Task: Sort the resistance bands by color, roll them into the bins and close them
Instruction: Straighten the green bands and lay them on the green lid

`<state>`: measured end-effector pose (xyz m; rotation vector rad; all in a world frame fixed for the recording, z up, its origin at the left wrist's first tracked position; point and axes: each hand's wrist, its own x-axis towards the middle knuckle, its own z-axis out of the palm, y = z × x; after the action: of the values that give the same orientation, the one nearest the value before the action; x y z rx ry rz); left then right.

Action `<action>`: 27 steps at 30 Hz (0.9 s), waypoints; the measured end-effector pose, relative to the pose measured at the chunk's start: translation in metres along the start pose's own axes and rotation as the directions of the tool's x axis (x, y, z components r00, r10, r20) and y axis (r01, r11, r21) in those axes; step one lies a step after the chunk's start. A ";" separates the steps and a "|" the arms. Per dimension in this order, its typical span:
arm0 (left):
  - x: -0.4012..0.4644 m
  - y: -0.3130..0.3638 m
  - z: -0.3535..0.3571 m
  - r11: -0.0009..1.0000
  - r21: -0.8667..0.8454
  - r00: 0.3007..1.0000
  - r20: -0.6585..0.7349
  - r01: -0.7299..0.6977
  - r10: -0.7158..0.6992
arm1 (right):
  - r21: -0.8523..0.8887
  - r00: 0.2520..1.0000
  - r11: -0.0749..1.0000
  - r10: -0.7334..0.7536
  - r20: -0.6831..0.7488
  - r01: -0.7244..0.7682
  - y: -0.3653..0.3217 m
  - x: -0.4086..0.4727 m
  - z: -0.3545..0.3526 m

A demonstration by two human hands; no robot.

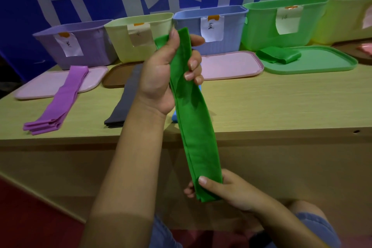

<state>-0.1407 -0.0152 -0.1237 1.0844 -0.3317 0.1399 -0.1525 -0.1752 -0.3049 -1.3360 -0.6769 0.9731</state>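
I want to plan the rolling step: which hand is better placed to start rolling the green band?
Probably the right hand: it pinches the free lower end of the green band, while the left hand grips the top and holds it taut.

Left hand [161, 78] grips the upper end of a folded green band [193, 119]; right hand [227, 191] pinches its lower end. Behind, five open bins line the desk [271, 98], lids lying before them.

Five bins [209, 32] stood along the far side: one purple, two yellow, one blue, one green. Four lids [231, 66] lay clearly before them. Five band bundles [193, 119] showed: two green, one purple, one dark grey, and a blue one mostly hidden.
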 end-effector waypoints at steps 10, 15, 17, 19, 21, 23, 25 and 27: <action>0.010 0.011 0.007 0.994 0.112 1.000 -0.029 0.006 -0.003 | -0.192 0.973 0.981 -0.077 -0.216 0.035 0.014 0.006 0.008; 0.010 0.001 0.009 0.994 0.103 0.998 -0.064 0.033 -0.026 | -0.144 0.938 0.989 -0.077 -0.338 0.029 0.025 0.009 0.015; 0.009 -0.003 0.009 0.996 0.090 0.998 -0.068 0.011 -0.005 | -0.146 0.932 0.989 -0.075 -0.354 0.024 0.023 0.007 0.015; 0.007 -0.006 0.010 0.998 0.063 0.997 -0.064 -0.028 0.032 | -0.155 0.935 0.988 -0.075 -0.347 0.022 0.018 0.001 0.008; 0.005 -0.006 0.010 0.997 0.042 0.996 -0.054 -0.062 0.064 | -0.255 0.928 0.967 -0.111 -0.357 0.017 0.003 -0.010 -0.003; 0.003 -0.007 0.009 0.997 0.043 0.996 -0.044 -0.072 0.074 | -0.437 0.919 0.899 -0.187 -0.346 0.018 -0.019 -0.025 -0.015; 0.002 -0.009 0.008 0.997 0.034 0.995 -0.062 -0.075 0.077 | -0.543 0.913 0.839 -0.243 -0.329 0.027 -0.046 -0.042 -0.022; 0.004 -0.011 0.009 0.997 0.001 0.993 -0.087 -0.081 0.081 | -0.569 0.918 0.821 -0.257 -0.301 0.044 -0.073 -0.057 -0.024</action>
<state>-0.1361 -0.0286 -0.1281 1.0596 -0.2974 0.2587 -0.1447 -0.2341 -0.2301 -1.8821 -0.7932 0.3711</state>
